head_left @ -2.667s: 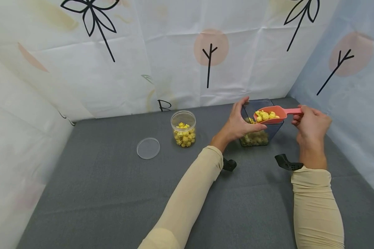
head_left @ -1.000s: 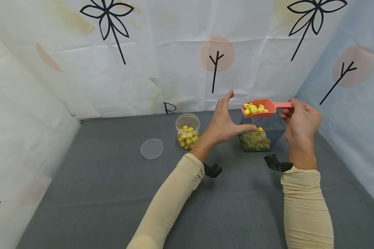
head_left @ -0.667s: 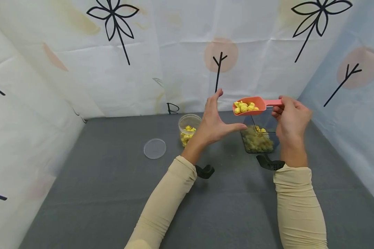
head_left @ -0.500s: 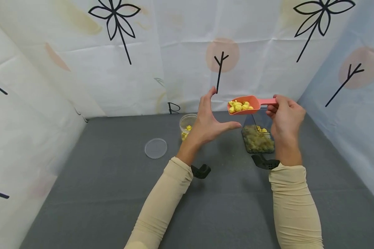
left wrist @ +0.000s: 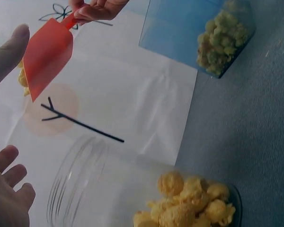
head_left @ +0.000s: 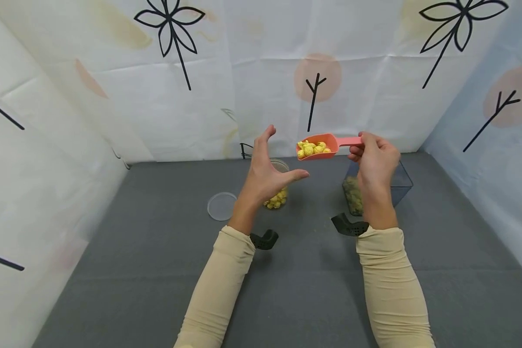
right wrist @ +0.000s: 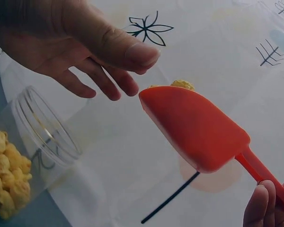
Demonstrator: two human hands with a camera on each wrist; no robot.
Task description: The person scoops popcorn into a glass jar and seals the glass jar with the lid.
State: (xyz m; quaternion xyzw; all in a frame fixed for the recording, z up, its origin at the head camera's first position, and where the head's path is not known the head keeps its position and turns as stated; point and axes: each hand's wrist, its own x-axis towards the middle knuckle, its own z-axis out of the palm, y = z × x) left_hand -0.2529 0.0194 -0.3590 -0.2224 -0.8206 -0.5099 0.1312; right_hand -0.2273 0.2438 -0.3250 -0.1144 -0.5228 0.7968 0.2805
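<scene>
My right hand (head_left: 377, 162) pinches the handle of a coral-red scoop (head_left: 332, 143) and holds it level in the air. Yellow popcorn (head_left: 311, 149) fills the scoop's bowl. To its left my left hand (head_left: 265, 176) is spread, thumb apart from the fingers, holding nothing. Behind and below that hand stands a clear round jar (head_left: 281, 165), lidless and partly filled with popcorn; the hand hides part of it in the head view. In the left wrist view the jar (left wrist: 128, 189) shows its threaded mouth. A clear bluish square container (head_left: 401, 182) with popcorn stands partly hidden behind my right hand.
A clear round lid (head_left: 221, 206) lies on the grey cloth-covered table (head_left: 156, 241), left of the jar. White patterned fabric (head_left: 252, 87) hangs behind the table and along both sides. A black wrist mount (head_left: 264, 239) sticks out from each sleeve.
The right hand has lifted the popcorn-filled scoop out of the square container and carried it left. The left hand has left the container and moved left, in front of the jar.
</scene>
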